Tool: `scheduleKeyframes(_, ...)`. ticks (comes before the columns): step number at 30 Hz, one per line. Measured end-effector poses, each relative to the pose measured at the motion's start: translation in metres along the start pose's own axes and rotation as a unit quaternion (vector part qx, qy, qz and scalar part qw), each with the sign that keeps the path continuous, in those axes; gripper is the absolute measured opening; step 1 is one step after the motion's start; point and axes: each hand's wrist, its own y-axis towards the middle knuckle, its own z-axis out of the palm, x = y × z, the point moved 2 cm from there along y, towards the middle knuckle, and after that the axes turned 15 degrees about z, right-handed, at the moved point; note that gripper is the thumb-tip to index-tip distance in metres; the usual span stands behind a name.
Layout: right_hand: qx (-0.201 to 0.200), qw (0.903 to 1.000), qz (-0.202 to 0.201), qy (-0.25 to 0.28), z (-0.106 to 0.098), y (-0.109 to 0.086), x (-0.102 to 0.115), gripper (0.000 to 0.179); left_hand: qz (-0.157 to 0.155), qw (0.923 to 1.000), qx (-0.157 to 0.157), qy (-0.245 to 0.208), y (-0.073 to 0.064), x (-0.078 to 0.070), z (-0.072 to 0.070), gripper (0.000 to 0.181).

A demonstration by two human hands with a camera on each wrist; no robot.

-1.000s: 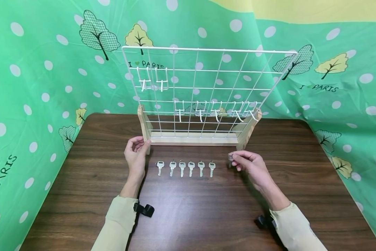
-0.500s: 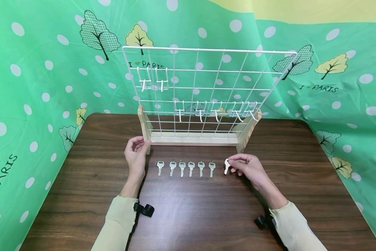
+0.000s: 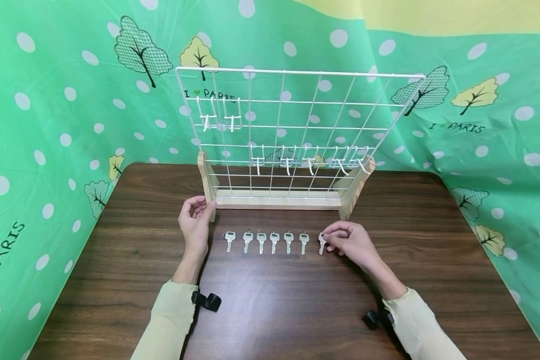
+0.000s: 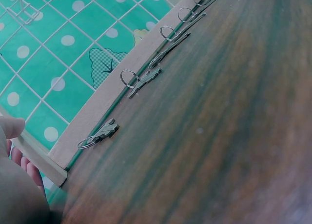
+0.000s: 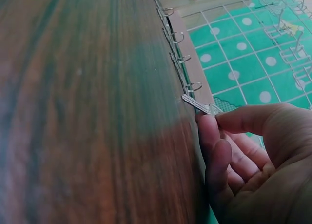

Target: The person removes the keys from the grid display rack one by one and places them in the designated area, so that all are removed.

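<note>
My right hand (image 3: 353, 245) pinches a silver key (image 3: 321, 244) by its head, between thumb and fingers, at the right end of a row of keys. In the right wrist view the key's blade (image 5: 194, 104) sticks out past the fingertips, low over the table. Several more silver keys (image 3: 261, 243), each with a small ring, lie side by side in front of the rack. On the other side, my left hand (image 3: 194, 222) holds the wooden left leg (image 3: 209, 187) of the rack, thumb in front and fingers behind.
A white wire grid (image 3: 297, 102) stands in the wooden base (image 3: 279, 202). Two white hooks (image 3: 232, 122) hang at its upper left, and several more hooks (image 3: 289, 165) line a lower bar. A dark wooden table (image 3: 270, 305) lies beneath, with a green patterned cloth (image 3: 71, 150) behind.
My right hand has moved left and slightly down with the key, which has turned blade-toward-me and come beside the row. My left hand has stayed on the rack's leg.
</note>
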Motion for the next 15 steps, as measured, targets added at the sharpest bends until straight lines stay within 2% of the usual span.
scheduleKeyframes(9,-0.024,0.9994,-0.015,-0.018,0.0016,0.0042,-0.0033,0.015,-0.001,1.0,0.002,0.002,0.0002,-0.0002,0.0001,0.024)
scheduleKeyframes(15,-0.059,0.9962,-0.017,-0.062,0.0022,0.0059,-0.003,0.011,0.001,1.0,-0.001,-0.006,-0.0002,-0.0004,0.0003,0.024)
